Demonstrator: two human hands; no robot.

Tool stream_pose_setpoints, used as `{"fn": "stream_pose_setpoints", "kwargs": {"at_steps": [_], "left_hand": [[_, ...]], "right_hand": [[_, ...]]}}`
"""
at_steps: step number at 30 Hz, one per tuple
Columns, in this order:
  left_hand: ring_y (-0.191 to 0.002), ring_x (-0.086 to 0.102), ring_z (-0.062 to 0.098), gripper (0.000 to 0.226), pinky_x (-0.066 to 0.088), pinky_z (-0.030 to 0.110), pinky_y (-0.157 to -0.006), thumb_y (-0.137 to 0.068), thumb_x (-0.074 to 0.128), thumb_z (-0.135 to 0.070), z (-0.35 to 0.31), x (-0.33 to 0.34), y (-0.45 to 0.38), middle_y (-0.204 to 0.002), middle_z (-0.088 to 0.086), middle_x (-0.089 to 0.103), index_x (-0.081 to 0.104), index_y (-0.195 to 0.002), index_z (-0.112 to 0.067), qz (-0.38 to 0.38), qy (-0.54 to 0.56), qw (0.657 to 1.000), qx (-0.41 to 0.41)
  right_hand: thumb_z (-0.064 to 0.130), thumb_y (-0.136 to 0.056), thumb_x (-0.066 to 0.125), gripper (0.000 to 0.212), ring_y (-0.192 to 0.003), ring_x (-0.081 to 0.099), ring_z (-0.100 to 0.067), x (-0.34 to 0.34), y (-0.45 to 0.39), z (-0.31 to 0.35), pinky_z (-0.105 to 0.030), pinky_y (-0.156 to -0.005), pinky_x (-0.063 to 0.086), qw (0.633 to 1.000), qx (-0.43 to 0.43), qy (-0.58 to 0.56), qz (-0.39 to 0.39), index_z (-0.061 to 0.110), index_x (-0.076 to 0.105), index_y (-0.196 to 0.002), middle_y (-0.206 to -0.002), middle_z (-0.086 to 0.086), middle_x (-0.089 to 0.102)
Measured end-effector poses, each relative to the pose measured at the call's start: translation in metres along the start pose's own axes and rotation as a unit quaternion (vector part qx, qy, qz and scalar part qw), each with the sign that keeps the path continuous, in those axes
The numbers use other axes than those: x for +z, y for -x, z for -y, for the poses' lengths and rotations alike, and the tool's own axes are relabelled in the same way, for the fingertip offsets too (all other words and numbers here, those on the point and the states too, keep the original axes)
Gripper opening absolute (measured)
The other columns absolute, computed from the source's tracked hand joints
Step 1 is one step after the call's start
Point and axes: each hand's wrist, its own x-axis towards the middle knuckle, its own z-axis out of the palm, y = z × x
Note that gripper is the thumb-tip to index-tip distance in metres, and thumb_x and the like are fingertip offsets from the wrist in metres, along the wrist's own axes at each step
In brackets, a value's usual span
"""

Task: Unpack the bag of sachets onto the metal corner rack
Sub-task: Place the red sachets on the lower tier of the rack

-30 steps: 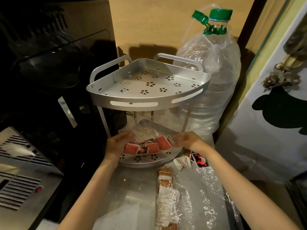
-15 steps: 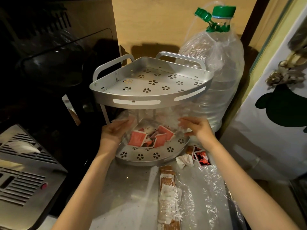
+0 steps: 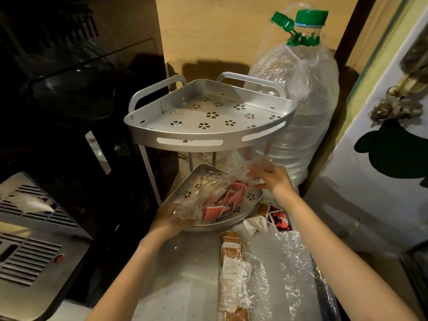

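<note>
A two-tier metal corner rack (image 3: 190, 142) with flower-shaped holes stands on the counter. Its top shelf is bare. Several red sachets (image 3: 231, 199) lie on the lower shelf (image 3: 251, 196). A clear plastic bag (image 3: 208, 185) stretches slantwise over them between both hands. My left hand (image 3: 170, 220) grips the bag's lower end at the shelf's front left edge. My right hand (image 3: 271, 179) pinches the bag's upper end, raised at the shelf's right side. The plastic partly veils the sachets.
A big clear water bottle (image 3: 301, 117) with a green cap stands right behind the rack. Brown sachets (image 3: 232, 258) in plastic wrap, loose packets (image 3: 278, 220) and crumpled film (image 3: 298, 272) lie on the counter. A dark appliance (image 3: 69, 89) fills the left; a silver vented box (image 3: 30, 239) sits below it.
The bag has tilted: my left hand dropped to the shelf's front edge and my right hand lifted the other end. The sachets have spread across the lower shelf.
</note>
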Motion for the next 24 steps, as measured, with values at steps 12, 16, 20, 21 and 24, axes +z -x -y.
{"fn": "stream_pose_setpoints", "kwargs": {"at_steps": [12,16,20,21,24], "left_hand": [[-0.053,0.065,0.011,0.008,0.050,0.018,-0.042,-0.089,0.053,-0.007,-0.036,-0.007,0.001,-0.099,0.017,0.064,0.060,-0.092,-0.008,-0.080,0.165,0.982,0.041],[-0.080,0.066,0.032,0.020,0.057,0.029,-0.058,-0.090,0.051,-0.007,-0.046,-0.020,0.008,-0.097,0.021,0.065,0.053,-0.075,-0.020,-0.147,0.210,0.964,0.067],[-0.092,0.062,0.024,0.007,0.051,0.028,-0.082,-0.086,0.057,-0.007,-0.056,-0.032,0.017,-0.098,0.009,0.064,0.060,-0.084,-0.013,-0.188,0.179,0.960,0.102],[-0.092,0.060,0.022,0.008,0.048,0.015,-0.077,-0.086,0.056,-0.005,-0.059,-0.033,0.021,-0.099,0.009,0.063,0.061,-0.093,-0.005,-0.200,0.172,0.958,0.114],[-0.082,0.054,0.012,0.021,0.039,-0.005,-0.054,-0.088,0.050,0.000,-0.065,-0.034,0.032,-0.093,0.000,0.058,0.058,-0.107,0.005,-0.236,0.185,0.944,0.140]], "right_hand": [[0.009,-0.081,0.065,0.012,-0.106,0.061,-0.029,-0.004,-0.015,-0.020,-0.037,-0.090,0.050,0.989,0.028,0.144,-0.010,0.020,0.070,-0.082,-0.121,-0.013,0.063],[0.001,-0.084,0.059,0.027,-0.101,0.061,-0.025,-0.006,-0.006,-0.011,-0.044,-0.091,0.050,0.999,-0.028,0.026,-0.015,0.025,0.065,-0.073,-0.093,0.000,0.068],[0.000,-0.084,0.058,0.027,-0.094,0.062,-0.020,-0.003,0.004,-0.007,-0.036,-0.090,0.048,0.997,-0.080,0.010,0.002,0.026,0.065,-0.079,-0.090,0.006,0.066],[0.000,-0.084,0.057,0.027,-0.092,0.062,-0.017,-0.002,0.007,-0.006,-0.033,-0.089,0.049,0.996,-0.092,-0.005,0.003,0.025,0.066,-0.080,-0.091,0.006,0.066],[-0.002,-0.085,0.055,0.023,-0.089,0.062,-0.008,-0.002,0.011,0.000,-0.020,-0.083,0.050,0.991,-0.131,-0.021,0.019,0.018,0.066,-0.092,-0.094,0.002,0.066]]}}
